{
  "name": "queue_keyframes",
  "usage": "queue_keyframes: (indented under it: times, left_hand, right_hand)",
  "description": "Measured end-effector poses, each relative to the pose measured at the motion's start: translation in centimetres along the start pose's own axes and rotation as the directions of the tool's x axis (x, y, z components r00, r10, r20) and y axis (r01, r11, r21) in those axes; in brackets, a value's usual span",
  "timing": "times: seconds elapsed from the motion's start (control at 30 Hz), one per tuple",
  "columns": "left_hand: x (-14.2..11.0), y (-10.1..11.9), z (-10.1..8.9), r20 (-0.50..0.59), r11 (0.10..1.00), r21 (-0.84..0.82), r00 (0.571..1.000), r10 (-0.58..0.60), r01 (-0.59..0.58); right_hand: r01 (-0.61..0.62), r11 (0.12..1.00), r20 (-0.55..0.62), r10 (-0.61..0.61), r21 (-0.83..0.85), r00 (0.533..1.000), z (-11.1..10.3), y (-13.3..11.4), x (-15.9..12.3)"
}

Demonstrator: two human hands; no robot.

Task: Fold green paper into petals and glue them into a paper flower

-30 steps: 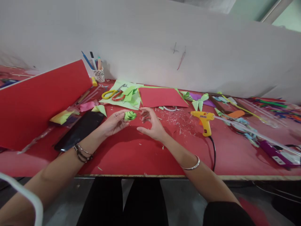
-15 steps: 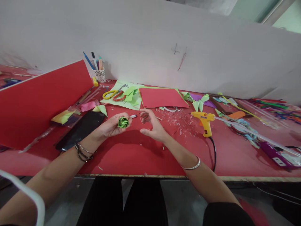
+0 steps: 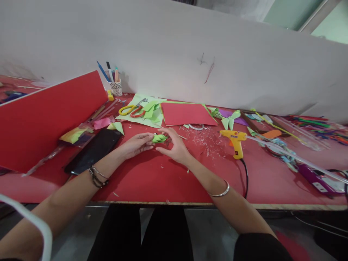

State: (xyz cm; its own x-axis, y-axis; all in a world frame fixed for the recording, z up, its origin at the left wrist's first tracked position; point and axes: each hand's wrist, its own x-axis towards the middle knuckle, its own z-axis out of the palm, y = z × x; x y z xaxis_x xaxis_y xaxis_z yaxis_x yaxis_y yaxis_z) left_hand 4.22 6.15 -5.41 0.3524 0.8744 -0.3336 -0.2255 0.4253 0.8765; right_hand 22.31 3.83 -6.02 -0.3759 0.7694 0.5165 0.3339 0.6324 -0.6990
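Observation:
A small green rosette of folded, swirled paper strips is held above the red tabletop. My left hand pinches its left side between thumb and fingers. From the right, my right hand curls around the rosette, the thumb on the near side and the fingers on the far side. Some of its fingertips are hidden behind the paper. A yellow glue gun lies to the right of my right hand, its black cord running toward the table's front edge.
Behind my hands lie red paper sheets, light green paper and scissors. At left are a black phone, a leaning red board and a pen cup. A purple power strip lies at right.
My left hand has moved right and turned the rosette, so it now shows from its side instead of its swirled face. My right hand has closed in around it.

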Motion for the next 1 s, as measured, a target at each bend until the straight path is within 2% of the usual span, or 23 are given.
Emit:
queue_keyframes:
  times: [0.1,0.2,0.47,0.8,1.0]
  left_hand:
    - [0.01,-0.14,-0.07,0.079,0.998,0.064,0.997,0.018,-0.023]
    - [0.07,-0.21,-0.10,0.127,0.992,0.112,0.991,0.038,-0.052]
    - [0.20,-0.30,-0.23,0.156,0.990,0.135,0.987,0.030,-0.052]
    - [0.36,-0.48,-0.62,0.196,0.990,0.133,0.980,0.016,-0.043]
    - [0.19,-0.38,-0.46,0.167,0.994,0.111,0.986,0.006,-0.025]
  right_hand:
    - [0.065,0.997,0.025,-0.064,-0.041,0.998,-0.11,-0.23,0.15]
    - [0.081,0.995,0.013,-0.080,-0.053,0.997,-0.01,-0.16,0.23]
    - [0.069,0.992,-0.031,-0.073,-0.103,0.997,0.34,0.03,0.20]
    - [0.081,0.990,-0.030,-0.085,-0.116,0.996,0.25,0.00,0.14]
    - [0.071,0.990,-0.038,-0.076,-0.119,0.996,0.25,-0.08,0.16]
